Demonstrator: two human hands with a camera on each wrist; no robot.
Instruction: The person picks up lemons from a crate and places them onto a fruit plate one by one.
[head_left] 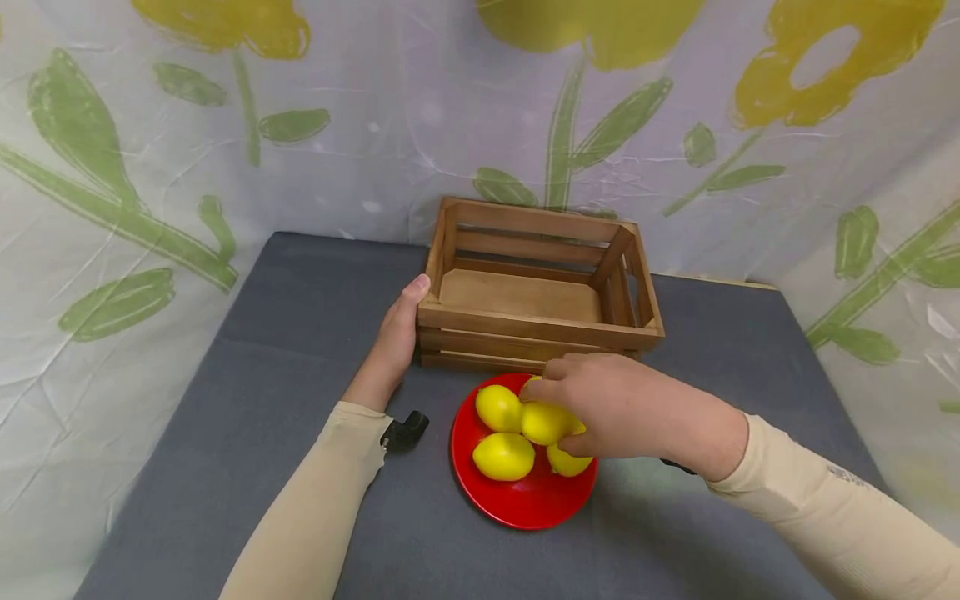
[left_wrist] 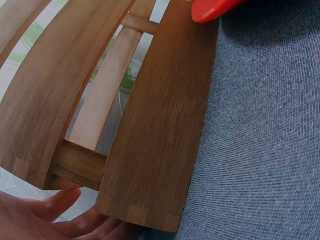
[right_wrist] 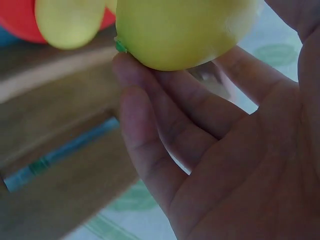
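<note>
My right hand point(head_left: 611, 404) reaches over a red plate point(head_left: 517, 510), fingers and thumb curled round a yellow lemon point(head_left: 546, 423). In the right wrist view this lemon point(right_wrist: 175, 32), with a green stem tip, sits against the fingertips. Several other lemons point(head_left: 504, 457) lie on the plate, some partly hidden by the hand. At the left end of a slatted wooden crate point(head_left: 540, 321), my left hand point(head_left: 393, 333) rests with its thumb near the top edge. In the left wrist view its fingers point(left_wrist: 60, 205) lie along the crate's end, the lower fingertips hidden behind a slat.
The crate stands just behind the plate, and its wooden floor point(head_left: 517, 296) shows inside. A dark grey cloth point(head_left: 300, 350) covers the table. Behind it hangs a pale curtain point(head_left: 390, 108) printed with yellow flowers. A black wrist mount point(head_left: 407, 431) juts from the left sleeve, beside the plate.
</note>
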